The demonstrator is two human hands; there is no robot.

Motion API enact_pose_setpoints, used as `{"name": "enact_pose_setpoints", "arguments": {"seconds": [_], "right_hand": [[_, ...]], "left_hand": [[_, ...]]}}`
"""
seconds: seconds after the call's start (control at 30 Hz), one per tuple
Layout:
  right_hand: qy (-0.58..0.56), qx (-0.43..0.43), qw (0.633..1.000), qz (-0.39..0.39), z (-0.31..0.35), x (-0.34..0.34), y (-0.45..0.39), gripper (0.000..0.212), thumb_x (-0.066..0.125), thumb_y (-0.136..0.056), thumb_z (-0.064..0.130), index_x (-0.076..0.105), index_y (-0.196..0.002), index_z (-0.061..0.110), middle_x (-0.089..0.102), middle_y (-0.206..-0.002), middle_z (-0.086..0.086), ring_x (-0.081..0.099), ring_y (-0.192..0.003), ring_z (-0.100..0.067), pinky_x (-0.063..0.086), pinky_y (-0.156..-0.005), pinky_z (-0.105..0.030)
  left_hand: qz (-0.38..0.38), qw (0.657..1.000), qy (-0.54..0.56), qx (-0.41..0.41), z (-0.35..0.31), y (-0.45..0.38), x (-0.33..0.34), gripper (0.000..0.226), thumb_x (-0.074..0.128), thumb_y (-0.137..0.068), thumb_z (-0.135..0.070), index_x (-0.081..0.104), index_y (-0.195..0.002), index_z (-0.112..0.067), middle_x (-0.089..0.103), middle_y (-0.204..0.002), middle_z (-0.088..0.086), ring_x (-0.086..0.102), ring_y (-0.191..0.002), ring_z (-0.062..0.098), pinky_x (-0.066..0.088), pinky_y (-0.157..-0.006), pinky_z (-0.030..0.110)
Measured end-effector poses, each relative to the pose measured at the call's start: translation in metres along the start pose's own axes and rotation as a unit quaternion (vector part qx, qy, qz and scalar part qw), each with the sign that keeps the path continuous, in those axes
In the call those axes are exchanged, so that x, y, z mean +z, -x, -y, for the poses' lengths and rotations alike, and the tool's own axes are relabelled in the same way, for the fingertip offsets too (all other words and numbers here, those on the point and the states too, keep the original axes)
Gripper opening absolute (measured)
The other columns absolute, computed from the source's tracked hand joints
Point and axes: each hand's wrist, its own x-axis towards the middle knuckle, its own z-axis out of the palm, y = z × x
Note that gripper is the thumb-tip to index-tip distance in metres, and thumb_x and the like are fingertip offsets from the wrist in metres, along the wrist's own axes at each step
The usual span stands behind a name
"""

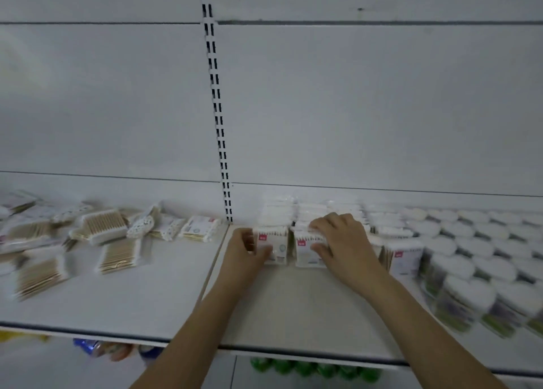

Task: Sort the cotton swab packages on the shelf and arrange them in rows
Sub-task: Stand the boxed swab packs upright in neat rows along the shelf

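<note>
On the white shelf (pixel 293 306), upright cotton swab packages with red labels stand in rows just right of the slotted upright. My left hand (pixel 246 250) grips the left front package (pixel 274 246), fingers curled round its left side. My right hand (pixel 340 238) grips the package beside it (pixel 307 252), fingers over its top and thumb on its front. A third front package (pixel 404 256) stands further right, untouched. More white packages (pixel 311 212) fill the rows behind.
Loose swab packages (pixel 117 253) lie scattered on the left shelf section. Heart-shaped swab boxes (pixel 476 259) stand in rows at the right. A slotted upright (pixel 219 118) divides the back wall. Bottles (pixel 311 368) show below the shelf edge.
</note>
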Motion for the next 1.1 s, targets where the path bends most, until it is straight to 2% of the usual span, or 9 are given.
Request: {"name": "enact_pose_setpoints", "arguments": {"seconds": [0.1, 0.17, 0.3, 0.43, 0.57, 0.73, 0.9, 1.03, 1.1], "right_hand": [[-0.009, 0.028, 0.998, -0.050, -0.006, 0.006, -0.002, 0.038, 0.079, -0.078, 0.031, 0.061, -0.109, 0.021, 0.052, -0.109, -0.001, 0.049, -0.101, -0.024, 0.033, -0.088, -0.036], [-0.033, 0.021, 0.998, -0.046, -0.015, 0.009, -0.004, 0.039, 0.078, -0.079, 0.034, 0.058, -0.111, 0.022, 0.050, -0.114, 0.000, 0.048, -0.106, -0.023, 0.033, -0.091, -0.035], [-0.068, -0.036, 0.996, -0.048, -0.028, 0.017, -0.004, 0.042, 0.073, -0.083, 0.036, 0.056, -0.118, 0.020, 0.052, -0.123, 0.001, 0.048, -0.119, -0.023, 0.033, -0.102, -0.036], [-0.059, -0.055, 0.993, -0.087, -0.029, 0.012, 0.001, 0.047, 0.058, -0.089, 0.044, 0.056, -0.126, 0.016, 0.053, -0.130, -0.003, 0.044, -0.130, -0.026, 0.020, -0.119, -0.048], [-0.021, 0.007, 0.989, -0.149, -0.021, -0.006, 0.011, 0.043, 0.049, -0.096, 0.043, 0.060, -0.123, 0.012, 0.055, -0.134, -0.007, 0.042, -0.135, -0.027, 0.017, -0.120, -0.051], [-0.016, 0.132, 0.975, -0.178, -0.025, 0.001, 0.024, 0.046, 0.047, -0.095, 0.041, 0.057, -0.125, 0.008, 0.050, -0.140, -0.014, 0.033, -0.140, -0.034, 0.013, -0.121, -0.051], [-0.133, 0.146, 0.967, -0.158, -0.046, 0.011, 0.009, 0.054, 0.040, -0.095, 0.047, 0.057, -0.125, 0.005, 0.048, -0.143, -0.014, 0.032, -0.140, -0.031, 0.028, -0.115, -0.049], [-0.073, 0.134, 0.971, -0.184, -0.029, 0.002, 0.008, 0.053, 0.037, -0.098, 0.047, 0.057, -0.126, 0.007, 0.048, -0.143, -0.012, 0.031, -0.142, -0.031, 0.015, -0.121, -0.049], [-0.043, 0.112, 0.971, -0.207, -0.008, -0.006, -0.002, 0.049, 0.039, -0.098, 0.043, 0.056, -0.128, 0.008, 0.048, -0.144, -0.011, 0.030, -0.144, -0.029, 0.011, -0.122, -0.048]], "left_hand": [[-0.021, 1.000, -0.005, 0.007, 0.001, -0.004, 0.007, 0.042, 0.076, -0.080, -0.003, 0.049, -0.112, -0.012, 0.062, -0.098, 0.005, 0.064, -0.089, 0.018, 0.052, -0.070, 0.013], [-0.034, 0.999, -0.021, 0.012, 0.003, -0.008, 0.011, 0.044, 0.077, -0.077, 0.000, 0.048, -0.108, -0.014, 0.058, -0.095, 0.006, 0.063, -0.088, 0.022, 0.054, -0.072, 0.019], [-0.059, 0.998, -0.029, 0.018, 0.008, -0.006, 0.020, 0.048, 0.077, -0.077, 0.002, 0.044, -0.108, -0.014, 0.052, -0.086, 0.005, 0.056, -0.073, 0.006, 0.050, -0.068, 0.016], [-0.074, 0.997, -0.030, 0.001, 0.013, 0.000, 0.018, 0.064, 0.082, -0.077, -0.015, 0.040, -0.124, -0.024, 0.054, -0.108, 0.008, 0.060, -0.091, 0.017, 0.054, -0.081, 0.027], [-0.073, 0.994, -0.079, 0.023, 0.011, 0.015, 0.021, 0.065, 0.080, -0.078, -0.029, 0.039, -0.128, -0.029, 0.045, -0.123, -0.001, 0.054, -0.103, 0.010, 0.051, -0.088, 0.030], [-0.058, 0.992, -0.098, 0.051, 0.007, 0.020, 0.027, 0.073, 0.080, -0.078, -0.027, 0.039, -0.138, -0.018, 0.043, -0.130, 0.002, 0.055, -0.105, 0.014, 0.052, -0.090, 0.032], [-0.015, 0.995, -0.094, 0.039, 0.005, 0.015, 0.024, 0.081, 0.082, -0.076, -0.024, 0.034, -0.140, -0.018, 0.037, -0.127, 0.001, 0.052, -0.113, 0.021, 0.051, -0.096, 0.039], [-0.013, 0.993, -0.099, 0.062, 0.004, 0.020, 0.007, 0.085, 0.082, -0.076, -0.028, 0.031, -0.143, -0.017, 0.033, -0.125, -0.002, 0.047, -0.116, 0.021, 0.049, -0.097, 0.042], [-0.011, 0.991, -0.110, 0.071, 0.006, 0.025, -0.009, 0.083, 0.079, -0.079, -0.031, 0.030, -0.144, -0.020, 0.035, -0.128, -0.001, 0.046, -0.116, 0.018, 0.047, -0.099, 0.037]]}}
